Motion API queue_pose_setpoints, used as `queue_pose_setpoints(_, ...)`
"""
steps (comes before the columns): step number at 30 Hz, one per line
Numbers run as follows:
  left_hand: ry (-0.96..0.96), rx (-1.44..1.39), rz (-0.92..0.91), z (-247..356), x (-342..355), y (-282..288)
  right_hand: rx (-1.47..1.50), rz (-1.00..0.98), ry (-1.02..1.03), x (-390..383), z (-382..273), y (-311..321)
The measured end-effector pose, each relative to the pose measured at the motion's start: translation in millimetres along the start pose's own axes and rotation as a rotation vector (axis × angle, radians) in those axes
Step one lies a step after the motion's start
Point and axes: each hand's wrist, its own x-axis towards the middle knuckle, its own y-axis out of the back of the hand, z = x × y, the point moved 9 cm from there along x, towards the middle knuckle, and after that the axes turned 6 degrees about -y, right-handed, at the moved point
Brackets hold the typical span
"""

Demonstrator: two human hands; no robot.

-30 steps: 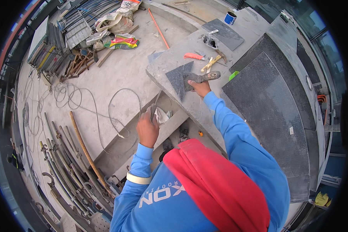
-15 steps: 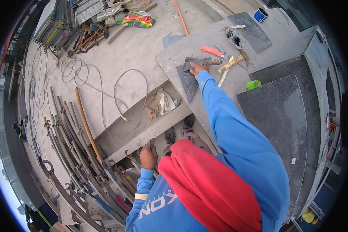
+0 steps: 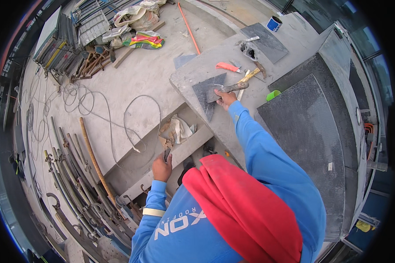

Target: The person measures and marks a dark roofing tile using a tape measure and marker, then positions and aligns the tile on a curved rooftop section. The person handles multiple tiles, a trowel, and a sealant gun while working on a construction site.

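My right hand (image 3: 226, 100) holds a dirty putty knife (image 3: 235, 87) by the blade end, over a dark triangular stone piece (image 3: 204, 105) on the concrete ledge (image 3: 186, 79). Just beyond are a yellow-handled hammer (image 3: 250, 75), an orange utility knife (image 3: 226, 66) and a pale strip lying partly under the hammer. My left hand (image 3: 161, 168) grips a slim dark tool (image 3: 167, 153), too small to identify, low in front of the recessed step, near scraps of white and brown material (image 3: 179, 130).
Large dark slabs (image 3: 305, 136) lean at right beside a green cup (image 3: 273, 94). A blue can (image 3: 274, 24) sits on the ledge's far end. Metal pipes (image 3: 77, 182) fill the lower left; loose cable (image 3: 125, 111), stacked scaffold boards (image 3: 59, 44) and bags (image 3: 138, 17) lie beyond.
My left hand has dropped lower than a second ago. My right hand moved forward over the stone piece with the putty knife, then came back toward me. The camera view shifted.
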Motion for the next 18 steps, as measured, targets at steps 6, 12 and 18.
queue_pose_setpoints(6,-0.056,0.014,-0.019,-3,-2,24,-0.205,0.387,0.075,-31,39,27)
queue_pose_setpoints(12,-0.096,-0.055,-0.001,-30,-29,7,-0.949,0.501,0.222,-158,77,82)
queue_pose_setpoints(18,0.389,-0.996,-0.583,-1,-63,-91,-0.822,0.634,0.409,-328,135,106)
